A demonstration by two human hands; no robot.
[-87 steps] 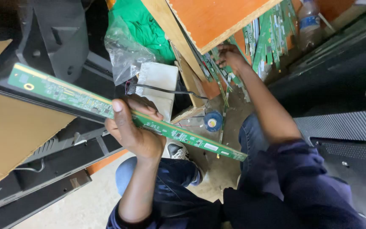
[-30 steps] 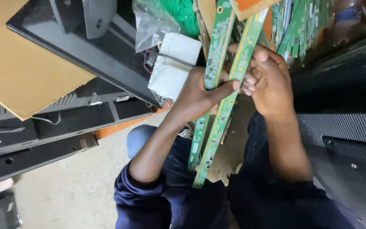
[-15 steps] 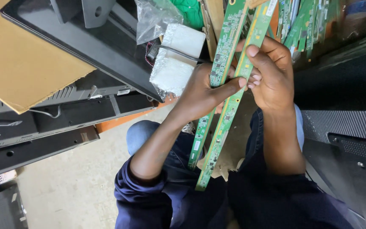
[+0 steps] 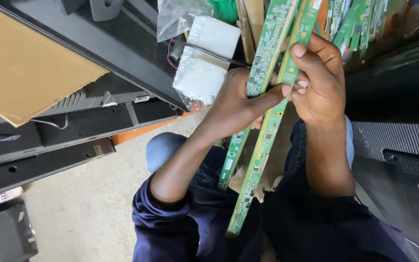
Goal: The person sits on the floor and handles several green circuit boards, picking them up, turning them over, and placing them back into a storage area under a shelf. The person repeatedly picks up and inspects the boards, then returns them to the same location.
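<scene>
Two long, narrow green circuit boards run side by side from my lap up to the top of the view. My left hand [image 4: 238, 104] grips the left board [image 4: 266, 53] about halfway along, thumb stretched across to the right one. My right hand [image 4: 318, 82] holds the right board [image 4: 260, 150], its fingers curled over the board's edge just above my left thumb. The lower ends of both boards rest by my knees, over dark blue trousers.
A pile of more green circuit boards [image 4: 360, 22] lies at the top right. A white foam block [image 4: 204, 63] and clear plastic bag [image 4: 180, 17] sit above my left hand. Black television panels [image 4: 98, 53] and brown cardboard [image 4: 20, 68] fill the left; another dark panel [image 4: 398, 160] lies right.
Earlier my left hand held one board crosswise while my right reached into the pile. Both boards now stand lengthwise together, and both hands have closed in on them, shifting slightly upward.
</scene>
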